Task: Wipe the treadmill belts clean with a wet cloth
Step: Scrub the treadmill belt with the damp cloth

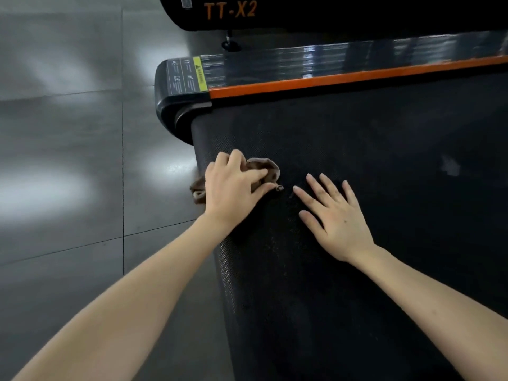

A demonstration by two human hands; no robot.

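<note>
The black treadmill belt fills the right half of the view, its rear end at the left. A crumpled brown cloth lies on the belt near that end, one corner hanging over the edge. My left hand grips the cloth, fingers curled over it. My right hand lies flat on the belt just to the right, fingers spread and straight, holding nothing. A pale smudge marks the belt further right.
An orange strip and a glossy black side rail run along the belt's far side, with a warning label at the rail's end. A second machine marked TT-X2 stands behind. Grey tiled floor lies to the left.
</note>
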